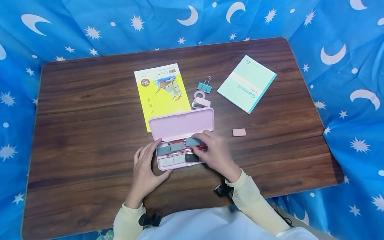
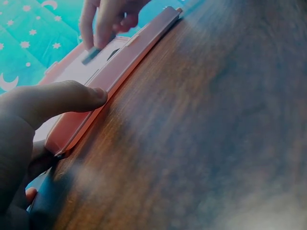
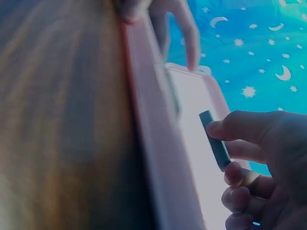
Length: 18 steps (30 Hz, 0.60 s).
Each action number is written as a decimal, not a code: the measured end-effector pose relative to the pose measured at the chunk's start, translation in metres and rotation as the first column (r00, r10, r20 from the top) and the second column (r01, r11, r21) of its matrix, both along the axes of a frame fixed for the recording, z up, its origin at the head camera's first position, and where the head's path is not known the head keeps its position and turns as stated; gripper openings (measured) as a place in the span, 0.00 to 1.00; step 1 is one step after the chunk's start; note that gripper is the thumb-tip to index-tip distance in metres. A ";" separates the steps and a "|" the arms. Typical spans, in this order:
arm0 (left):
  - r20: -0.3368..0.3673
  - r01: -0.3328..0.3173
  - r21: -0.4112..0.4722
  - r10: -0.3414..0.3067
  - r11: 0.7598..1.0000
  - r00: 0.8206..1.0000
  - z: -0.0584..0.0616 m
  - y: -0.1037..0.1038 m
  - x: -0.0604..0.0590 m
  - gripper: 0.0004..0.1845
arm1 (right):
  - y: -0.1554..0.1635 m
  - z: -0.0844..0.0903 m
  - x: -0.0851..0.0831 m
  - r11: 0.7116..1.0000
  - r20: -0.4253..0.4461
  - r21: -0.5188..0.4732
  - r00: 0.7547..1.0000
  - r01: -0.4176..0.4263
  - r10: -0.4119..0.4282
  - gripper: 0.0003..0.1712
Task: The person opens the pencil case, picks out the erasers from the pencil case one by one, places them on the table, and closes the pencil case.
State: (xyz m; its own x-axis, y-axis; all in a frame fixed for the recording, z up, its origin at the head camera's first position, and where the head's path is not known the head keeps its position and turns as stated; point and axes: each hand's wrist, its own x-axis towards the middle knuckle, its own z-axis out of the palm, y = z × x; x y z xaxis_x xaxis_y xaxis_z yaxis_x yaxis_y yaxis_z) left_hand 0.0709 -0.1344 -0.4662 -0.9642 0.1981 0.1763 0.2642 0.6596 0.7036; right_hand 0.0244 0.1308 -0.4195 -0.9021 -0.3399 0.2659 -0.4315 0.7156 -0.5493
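The case point(image 1: 181, 125) is pink, the table point(image 1: 90, 110) dark brown wood, the cloth point(image 1: 45, 30) blue with white moons and stars.

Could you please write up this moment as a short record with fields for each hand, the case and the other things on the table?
left hand: left hand rests against the left end of the pink pencil case, thumb at its front edge
right hand: right hand pinches a small blue-grey eraser over the case
case: lid open, tray holds several grey, white and black blocks and a red pen
table: wooden table
elsewhere: yellow booklet, teal notebook, binder clip, tape roll, pink eraser
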 end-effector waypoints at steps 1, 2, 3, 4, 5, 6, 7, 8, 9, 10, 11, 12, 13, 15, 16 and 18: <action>0.000 -0.002 0.002 0.002 1.000 1.000 0.000 0.000 0.000 0.59 | 0.003 0.002 0.000 1.000 -0.016 -0.019 1.000 0.006 -0.006 0.15; -0.001 -0.005 0.001 0.005 1.000 1.000 0.000 0.000 0.001 0.58 | 0.008 0.005 -0.001 1.000 -0.033 -0.028 0.999 0.014 -0.015 0.15; -0.003 -0.007 0.002 0.007 1.000 1.000 0.000 -0.001 0.001 0.58 | 0.013 0.008 -0.002 0.999 -0.054 -0.029 0.998 0.025 -0.026 0.15; -0.005 -0.007 0.002 0.007 1.000 1.000 0.000 -0.001 0.001 0.58 | 0.018 0.011 -0.004 0.999 -0.076 -0.025 0.996 0.040 -0.042 0.15; -0.008 -0.008 0.002 0.008 1.000 1.000 0.000 -0.001 0.000 0.58 | 0.025 0.013 -0.006 0.998 -0.094 -0.016 0.994 0.057 -0.058 0.14; -0.011 -0.008 0.002 0.008 1.000 1.000 0.000 -0.002 0.000 0.58 | 0.032 0.016 -0.008 0.997 -0.111 -0.003 0.991 0.076 -0.076 0.14; -0.013 -0.007 0.001 0.007 1.000 1.000 0.000 -0.002 0.000 0.58 | 0.040 0.018 -0.009 0.995 -0.123 0.020 0.988 0.099 -0.096 0.14; -0.016 -0.007 0.000 0.007 1.000 1.000 0.000 -0.002 0.000 0.58 | 0.048 0.019 -0.011 0.992 -0.132 0.048 0.985 0.121 -0.114 0.14; -0.018 -0.006 -0.002 0.006 1.000 1.000 0.000 -0.003 -0.001 0.58 | 0.055 0.020 -0.013 0.987 -0.135 0.079 0.982 0.141 -0.129 0.14; -0.019 -0.005 -0.004 0.005 1.000 1.000 0.000 -0.003 -0.001 0.58 | 0.062 0.020 -0.014 0.981 -0.133 0.111 0.981 0.159 -0.144 0.14; -0.020 -0.005 -0.005 0.004 1.000 1.000 0.000 -0.003 -0.001 0.59 | 0.068 0.019 -0.016 0.975 -0.124 0.144 0.981 0.169 -0.152 0.14; -0.019 -0.004 -0.006 0.004 1.000 1.000 0.000 -0.003 -0.001 0.59 | 0.073 0.018 -0.017 0.968 -0.116 0.179 0.981 0.177 -0.158 0.14; -0.016 -0.003 -0.006 0.003 1.000 1.000 0.000 -0.003 -0.001 0.59 | 0.077 0.016 -0.018 0.960 -0.105 0.212 0.981 0.180 -0.161 0.14; -0.011 -0.002 -0.006 0.002 1.000 1.000 0.000 -0.002 -0.001 0.59 | 0.083 0.012 -0.019 0.950 -0.074 0.260 0.985 0.171 -0.157 0.13; -0.009 -0.002 -0.004 0.002 1.000 1.000 0.000 -0.001 -0.001 0.59 | 0.085 0.009 -0.020 0.947 -0.058 0.277 0.987 0.163 -0.153 0.13; -0.003 0.000 0.000 0.000 1.000 1.000 0.000 0.000 0.000 0.59 | 0.087 0.006 -0.021 0.943 -0.032 0.297 0.988 0.151 -0.148 0.13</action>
